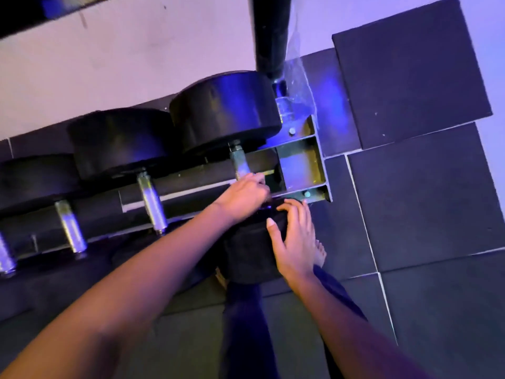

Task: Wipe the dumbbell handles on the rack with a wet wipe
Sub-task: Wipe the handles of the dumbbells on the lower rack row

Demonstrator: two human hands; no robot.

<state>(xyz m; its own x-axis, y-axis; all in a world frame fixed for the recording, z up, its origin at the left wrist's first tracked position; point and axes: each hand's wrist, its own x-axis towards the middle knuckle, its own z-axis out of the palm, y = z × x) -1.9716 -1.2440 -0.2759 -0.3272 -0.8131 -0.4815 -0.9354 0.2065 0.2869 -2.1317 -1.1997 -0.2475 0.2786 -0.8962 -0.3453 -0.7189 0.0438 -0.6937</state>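
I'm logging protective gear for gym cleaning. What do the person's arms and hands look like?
Both forearms are bare as far as the frame shows: no sleeves, no gloves. The left hand and right hand show no watch, band or ring. The right hand's thumbnail looks pale and longish.

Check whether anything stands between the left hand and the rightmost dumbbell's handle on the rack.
Nothing visible does. The left hand is at the handle, fingers curled at its near end. The right hand lies flat on the near dumbbell head, beside the path, not across it.
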